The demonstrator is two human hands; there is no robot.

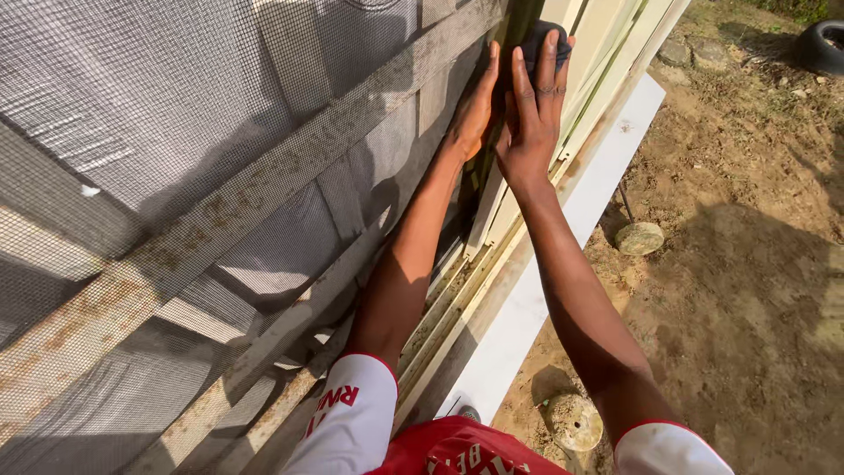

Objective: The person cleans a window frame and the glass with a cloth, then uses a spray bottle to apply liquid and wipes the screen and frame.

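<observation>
Pressing: right hand (530, 119), fingers spread flat over dark cloth (538, 40), top of frame, against cream slats (607, 53). Left hand (475, 110) flat, fingers together, beside it, on screen frame (290, 163) w/ grey mesh (132, 97). Dirt ground (747, 264) at right.

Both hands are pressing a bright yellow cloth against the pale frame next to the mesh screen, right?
Not quite: the cloth is dark, not yellow. The head view shows the left hand and right hand pressing it against the pale frame beside the mesh screen.
</observation>
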